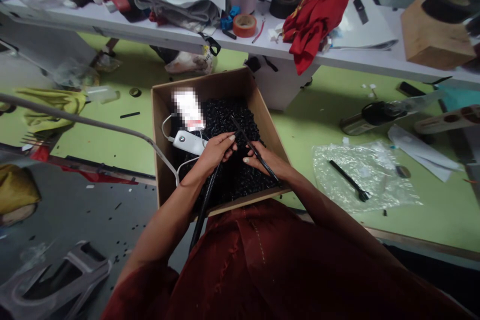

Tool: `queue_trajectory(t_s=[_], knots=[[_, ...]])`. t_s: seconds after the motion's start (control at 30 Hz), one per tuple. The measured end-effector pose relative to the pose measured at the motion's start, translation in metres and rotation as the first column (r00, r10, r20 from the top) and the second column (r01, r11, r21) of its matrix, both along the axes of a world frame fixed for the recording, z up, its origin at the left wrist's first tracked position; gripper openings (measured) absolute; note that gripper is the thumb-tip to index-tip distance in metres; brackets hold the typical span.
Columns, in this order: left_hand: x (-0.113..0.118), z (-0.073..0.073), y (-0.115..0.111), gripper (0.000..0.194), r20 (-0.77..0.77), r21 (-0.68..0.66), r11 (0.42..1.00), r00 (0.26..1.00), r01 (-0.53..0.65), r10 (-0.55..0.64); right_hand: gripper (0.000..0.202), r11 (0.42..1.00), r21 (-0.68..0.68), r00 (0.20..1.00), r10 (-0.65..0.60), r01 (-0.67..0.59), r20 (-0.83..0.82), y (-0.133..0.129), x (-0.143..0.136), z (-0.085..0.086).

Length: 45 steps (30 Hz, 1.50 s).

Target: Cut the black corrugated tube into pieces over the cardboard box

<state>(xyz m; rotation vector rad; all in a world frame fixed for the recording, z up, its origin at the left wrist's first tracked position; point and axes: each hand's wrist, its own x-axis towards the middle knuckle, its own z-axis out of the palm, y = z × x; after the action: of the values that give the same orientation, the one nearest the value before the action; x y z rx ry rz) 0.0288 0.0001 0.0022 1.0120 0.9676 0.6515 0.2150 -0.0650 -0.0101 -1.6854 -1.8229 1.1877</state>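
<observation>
Many small black pieces [225,110] are covering the bottom of an open cardboard box [270,134], which is sitting at the middle of the green tabletop's [127,152] near edge. Above them, the left hand [218,150] is gripping a black ribbed tube [207,195] between thumb and curled fingers; the tube is crossing the box's near edge and passing down beside the dark red clothing [262,260]. The right hand [268,154], just beside the left but not touching it, is pinching a slim black tool [268,167], whose tip is pointing toward the box's far edge. Near the box's left edge, a white device [192,143] is lying just below a blurred-out item [189,110]. Right of the box, toward the tabletop's near edge, a clear plastic bag [390,195] is lying flat beneath a black rod [345,175]. Along the far edge, a raised shelf [363,60] is carrying a red cloth [318,5], an orange tape roll [245,33] and, near its right end, a wooden block [433,37].
</observation>
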Motion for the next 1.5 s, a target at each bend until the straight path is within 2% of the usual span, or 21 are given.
queue_trajectory(t_s=[0.27,0.67,0.87,1.1,1.3,1.5], knots=[[0.001,0.001,-0.001,0.032,-0.006,-0.011,1.0,1.0,-0.001,0.001,0.052,1.0,-0.014,1.0,0.019,-0.019,0.01,0.001,-0.001,0.0],[0.003,-0.004,-0.002,0.025,-0.032,-0.005,1.0,0.999,0.028,-0.028,0.025,0.999,0.011,0.989,-0.034,0.032,0.146,-0.001,-0.002,0.004],[0.003,-0.006,-0.002,0.022,-0.04,-0.014,0.999,0.999,0.032,-0.033,0.021,1.0,0.006,0.981,-0.031,0.03,0.194,-0.001,-0.001,0.0],[0.004,-0.017,0.001,0.021,-0.062,-0.034,0.999,0.998,0.016,-0.018,0.016,0.999,-0.027,0.951,-0.031,0.042,0.308,0.0,-0.003,0.001],[0.003,-0.021,0.003,0.019,-0.093,-0.048,0.999,0.996,0.008,-0.012,0.017,1.0,-0.001,0.912,-0.013,0.015,0.409,0.001,-0.003,-0.006],[0.004,-0.02,0.002,0.02,-0.08,-0.069,0.998,0.997,-0.012,0.006,0.016,0.998,0.053,0.931,-0.041,0.023,0.362,0.0,-0.002,-0.011]])
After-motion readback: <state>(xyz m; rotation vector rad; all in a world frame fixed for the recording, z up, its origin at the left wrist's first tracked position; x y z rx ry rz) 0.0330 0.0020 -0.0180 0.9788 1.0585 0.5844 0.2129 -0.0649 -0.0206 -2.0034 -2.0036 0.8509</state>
